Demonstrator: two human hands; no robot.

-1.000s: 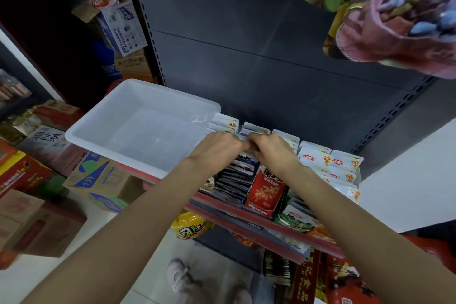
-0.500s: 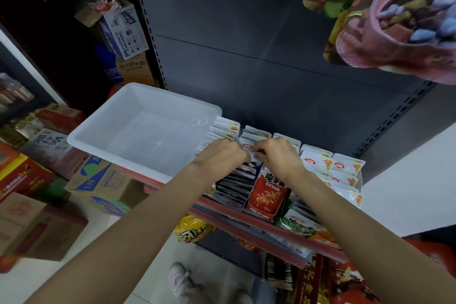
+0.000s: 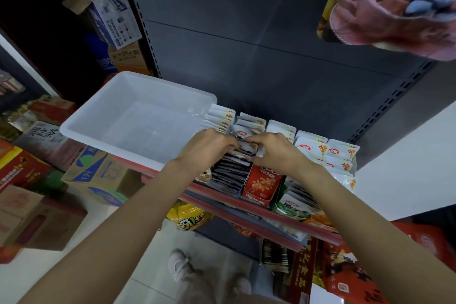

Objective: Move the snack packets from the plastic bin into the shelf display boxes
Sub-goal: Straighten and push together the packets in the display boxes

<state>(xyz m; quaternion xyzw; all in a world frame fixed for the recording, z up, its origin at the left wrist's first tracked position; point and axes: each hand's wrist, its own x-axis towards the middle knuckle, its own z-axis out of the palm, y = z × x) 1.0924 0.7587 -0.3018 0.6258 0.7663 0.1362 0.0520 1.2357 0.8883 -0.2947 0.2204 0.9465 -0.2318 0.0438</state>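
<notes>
Transfer is judged nearly done: the plastic bin point(image 3: 138, 118), set on the shelf point(image 3: 217, 191) at the left, is seen holding nothing, while white snack packets point(image 3: 325, 149) are stood in rows in the display boxes point(image 3: 261, 186) to its right. Left hand point(image 3: 209, 145) and right hand point(image 3: 274, 152) are curled onto the packets in the middle row, apparently tidying them.

The fingertips of the left hand point(image 3: 208, 147) and the right hand point(image 3: 276, 153) curl out of sight among the snack packets point(image 3: 243, 148), so the grip cannot be made out. Under both hands the display box point(image 3: 261, 184) is partly covered. Above the right hand, a hanging bag point(image 3: 399, 5) is blurred and cut by the frame's edge.
</notes>
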